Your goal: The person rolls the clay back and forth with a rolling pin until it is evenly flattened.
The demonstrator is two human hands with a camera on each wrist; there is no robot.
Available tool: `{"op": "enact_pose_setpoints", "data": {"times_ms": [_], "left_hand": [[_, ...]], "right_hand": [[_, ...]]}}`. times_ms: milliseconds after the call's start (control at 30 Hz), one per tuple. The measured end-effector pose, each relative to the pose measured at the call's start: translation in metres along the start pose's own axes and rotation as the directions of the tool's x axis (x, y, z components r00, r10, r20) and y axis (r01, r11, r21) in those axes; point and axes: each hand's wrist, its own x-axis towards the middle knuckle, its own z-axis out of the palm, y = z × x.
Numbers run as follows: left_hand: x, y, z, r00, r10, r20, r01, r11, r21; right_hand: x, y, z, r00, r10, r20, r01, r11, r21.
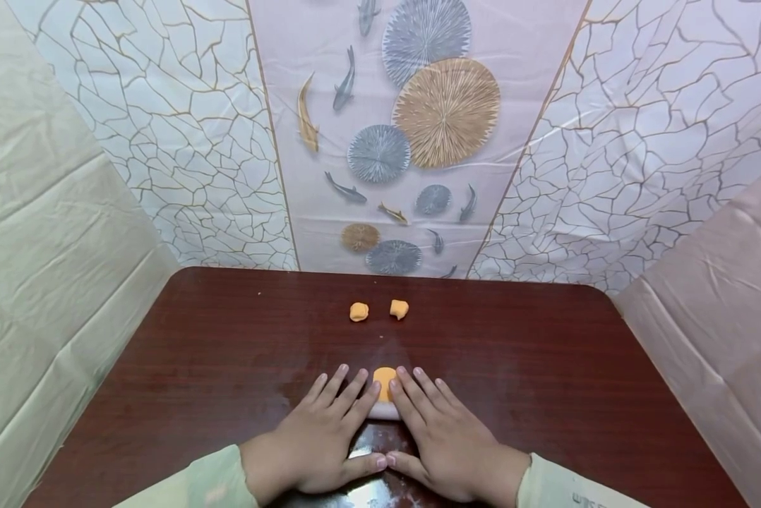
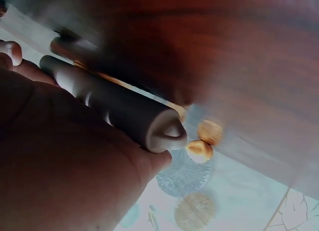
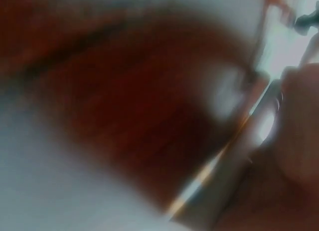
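Observation:
Both hands lie flat over a whitish rolling pin near the front middle of the table, fingers straight and pointing forward. My left hand presses its left part and my right hand its right part, thumb tips meeting behind it. A flattened piece of orange dough shows just past the pin, with index fingertips over its sides. In the left wrist view the pin runs under the palm, its round end in sight. The right wrist view is blurred, with the hand at its right edge.
Two small orange dough lumps, a left one and a right one, sit farther back on the dark red-brown table. Patterned cloth hangs behind the table's far edge, and pale cloth flanks it.

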Motion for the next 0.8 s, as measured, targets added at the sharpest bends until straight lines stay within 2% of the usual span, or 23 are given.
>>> {"op": "enact_pose_setpoints", "data": {"times_ms": [333, 800], "left_hand": [[0.014, -0.008, -0.001, 1.000, -0.025, -0.001, 0.025, 0.999, -0.029], [0.034, -0.016, -0.009, 0.998, -0.061, 0.014, 0.061, 0.998, -0.009]], "right_hand": [[0.013, 0.007, -0.001, 0.999, 0.027, 0.018, -0.028, 1.000, 0.012], [0.029, 0.021, -0.004, 0.999, 0.038, 0.029, -0.039, 0.999, 0.036]]}}
